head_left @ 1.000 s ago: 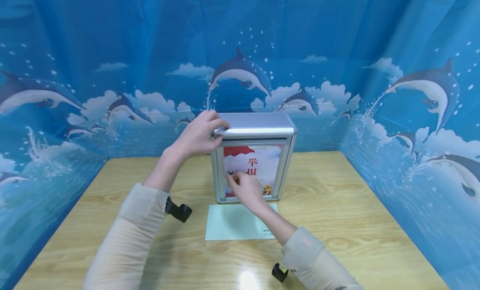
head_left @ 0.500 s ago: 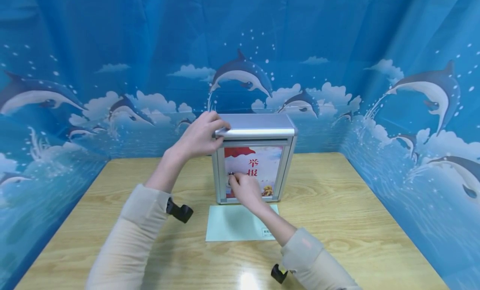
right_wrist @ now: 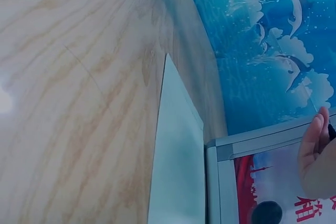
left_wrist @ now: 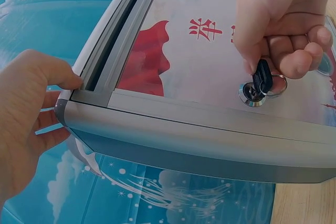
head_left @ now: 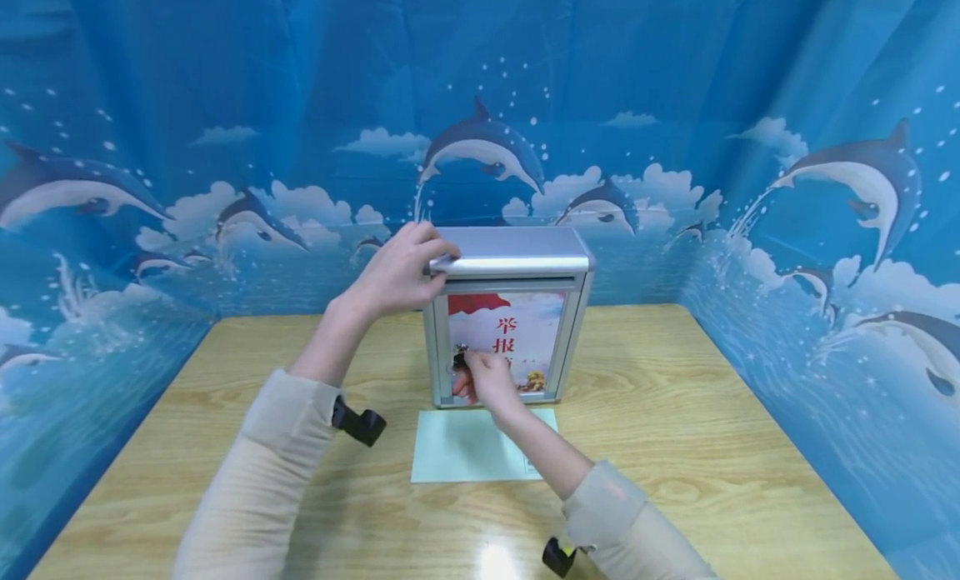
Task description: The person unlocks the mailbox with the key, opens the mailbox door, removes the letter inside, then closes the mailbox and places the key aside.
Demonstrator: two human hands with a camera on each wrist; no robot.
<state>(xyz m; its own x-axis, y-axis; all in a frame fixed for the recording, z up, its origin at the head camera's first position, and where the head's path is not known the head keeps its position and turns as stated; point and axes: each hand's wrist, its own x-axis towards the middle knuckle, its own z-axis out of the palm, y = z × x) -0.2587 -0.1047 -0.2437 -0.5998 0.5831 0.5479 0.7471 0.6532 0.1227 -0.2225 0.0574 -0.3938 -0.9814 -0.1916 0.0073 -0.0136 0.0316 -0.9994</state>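
Note:
A silver metal box (head_left: pixel 510 242) with a slot near its top and a printed front panel stands upright on the table. My left hand (head_left: pixel 397 270) grips its upper left corner, thumb on the front rim and fingers behind, as the left wrist view shows. A round lock (left_wrist: pixel 247 94) sits in the panel, and a black-headed key (left_wrist: pixel 262 77) on a metal ring stands in it. At the key, my right hand (head_left: pixel 493 382) pinches the black head between thumb and forefinger, its other fingers curled. The right wrist view shows that hand only at its edge.
A pale green envelope (head_left: pixel 468 451) lies flat on the wooden table (head_left: pixel 660 413), directly in front of the box. Blue dolphin-printed curtain (head_left: pixel 637 80) encloses the back and both sides. Black camera mounts (head_left: pixel 360 423) hang off both wrists.
My right hand has turned at the lock and its fingertips have shifted slightly right, so the black key head now shows. The left hand and the box stay in place.

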